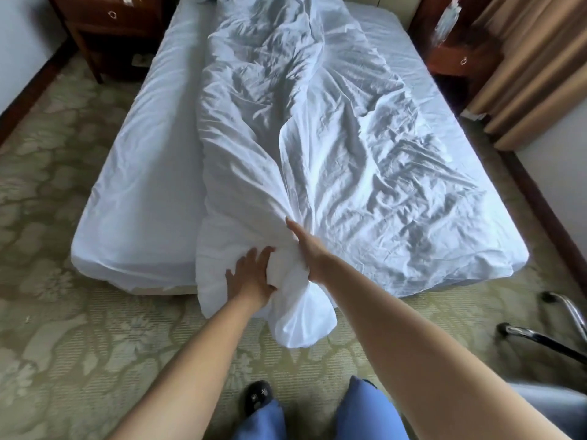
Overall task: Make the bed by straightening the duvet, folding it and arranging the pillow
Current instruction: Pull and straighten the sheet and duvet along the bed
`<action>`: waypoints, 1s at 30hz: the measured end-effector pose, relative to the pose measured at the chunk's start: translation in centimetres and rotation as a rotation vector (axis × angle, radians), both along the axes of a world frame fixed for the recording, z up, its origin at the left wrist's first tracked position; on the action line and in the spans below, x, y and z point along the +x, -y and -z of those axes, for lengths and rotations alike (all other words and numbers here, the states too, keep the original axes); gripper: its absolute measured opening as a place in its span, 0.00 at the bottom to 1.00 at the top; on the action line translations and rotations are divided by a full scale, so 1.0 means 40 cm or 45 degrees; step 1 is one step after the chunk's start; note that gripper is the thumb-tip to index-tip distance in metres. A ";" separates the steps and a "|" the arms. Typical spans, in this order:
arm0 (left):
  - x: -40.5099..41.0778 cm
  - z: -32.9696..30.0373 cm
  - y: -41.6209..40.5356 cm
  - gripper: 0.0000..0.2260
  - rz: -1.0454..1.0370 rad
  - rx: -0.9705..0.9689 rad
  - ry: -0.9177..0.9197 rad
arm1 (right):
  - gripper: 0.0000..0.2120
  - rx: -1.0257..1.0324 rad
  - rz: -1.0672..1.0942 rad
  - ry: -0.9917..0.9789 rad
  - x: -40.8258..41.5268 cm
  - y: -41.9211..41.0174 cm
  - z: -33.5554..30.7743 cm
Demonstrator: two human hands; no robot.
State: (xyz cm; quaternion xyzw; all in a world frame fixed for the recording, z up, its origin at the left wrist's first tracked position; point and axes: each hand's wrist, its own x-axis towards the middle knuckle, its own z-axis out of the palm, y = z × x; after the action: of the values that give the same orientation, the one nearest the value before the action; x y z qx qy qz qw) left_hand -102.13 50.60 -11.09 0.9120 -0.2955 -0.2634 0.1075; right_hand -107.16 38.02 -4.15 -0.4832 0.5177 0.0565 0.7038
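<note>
Your right hand (309, 252) and left hand (251, 274) clutch the rumpled white cotton duvet (286, 138) at its foot end — its long axis runs straight away from you.

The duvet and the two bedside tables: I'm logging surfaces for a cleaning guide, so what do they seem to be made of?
The duvet looks like a thin white woven cover, probably cotton or a blend, matte, with sharp creases, and it bunches where the left hand and right hand grip it. Both bedside tables appear to be dark reddish wood or veneer with a slight sheen and metal ring pulls.
</note>
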 end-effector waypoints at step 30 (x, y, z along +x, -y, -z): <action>-0.393 -0.630 0.659 0.09 -0.184 -0.446 -0.086 | 0.24 -1.516 0.137 0.221 -0.404 0.614 -0.571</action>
State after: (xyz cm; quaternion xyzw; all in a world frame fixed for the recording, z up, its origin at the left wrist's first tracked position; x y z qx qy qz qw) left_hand -117.85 24.23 14.11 0.8889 -0.2669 -0.2300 0.2929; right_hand -123.33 13.46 18.68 -0.7702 0.4247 -0.3184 0.3537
